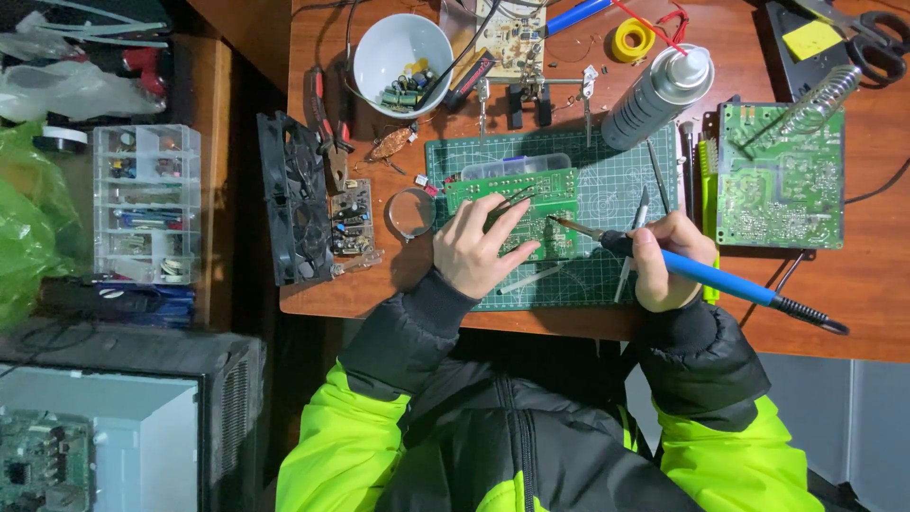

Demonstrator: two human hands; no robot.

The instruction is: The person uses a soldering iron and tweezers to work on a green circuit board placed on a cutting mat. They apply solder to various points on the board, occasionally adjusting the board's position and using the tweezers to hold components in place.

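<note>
My left hand (479,245) grips thin tweezers (512,201), whose tips rest on a green circuit board (555,190). The board lies on a green cutting mat (607,199). My right hand (671,258) holds a blue-handled soldering iron (706,275) like a pen. The iron's tip (559,222) touches the board just right of the tweezers. Both sleeves are black with bright yellow-green upper parts.
A white bowl (379,47) of components, a grey spray can (654,95), a second green board (779,180), a coiled iron stand (823,95), a magnifier (410,210), a black fan (294,199) and a clear parts organiser (147,204) surround the mat. Scissors (877,38) lie far right.
</note>
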